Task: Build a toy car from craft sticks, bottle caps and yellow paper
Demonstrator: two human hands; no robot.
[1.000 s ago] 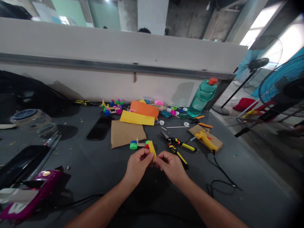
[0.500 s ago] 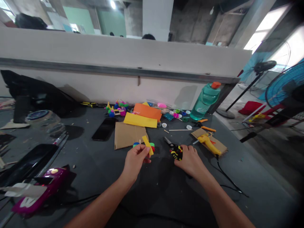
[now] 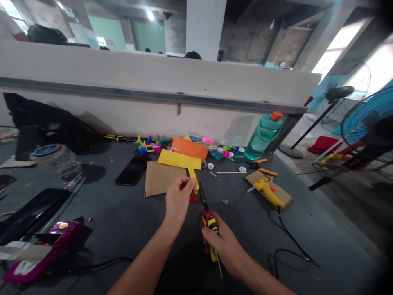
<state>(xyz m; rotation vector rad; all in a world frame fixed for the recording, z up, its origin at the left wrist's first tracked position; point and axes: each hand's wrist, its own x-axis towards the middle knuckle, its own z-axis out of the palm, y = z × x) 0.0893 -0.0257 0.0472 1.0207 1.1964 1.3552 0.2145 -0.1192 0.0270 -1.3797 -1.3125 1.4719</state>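
Since the earlier frame, the right hand (image 3: 222,241) has lifted the yellow-and-black scissors (image 3: 210,226) off the dark counter (image 3: 107,217) and turned their narrow tips away from the person. Its fingers (image 3: 211,233) curl closed around the handles, low in the center of the frame. The scissor tips stand just beside a narrow yellow paper strip (image 3: 193,178), and whether the blades are parted is too small to tell.

The left hand (image 3: 178,200), at center, pinches that strip between its closed fingers (image 3: 188,184), with the strip rising from the hand toward a yellow paper sheet (image 3: 178,159). A red bottle cap (image 3: 193,198) shows just beyond the hand, partly hidden.

Above the left hand lie a brown cardboard piece (image 3: 161,178) and an orange paper sheet (image 3: 188,148). Further left is a black smartphone (image 3: 132,170). To the right, a yellow hot glue gun (image 3: 267,191) rests on cardboard, with a teal water bottle (image 3: 263,141) beyond it at the counter's far edge.
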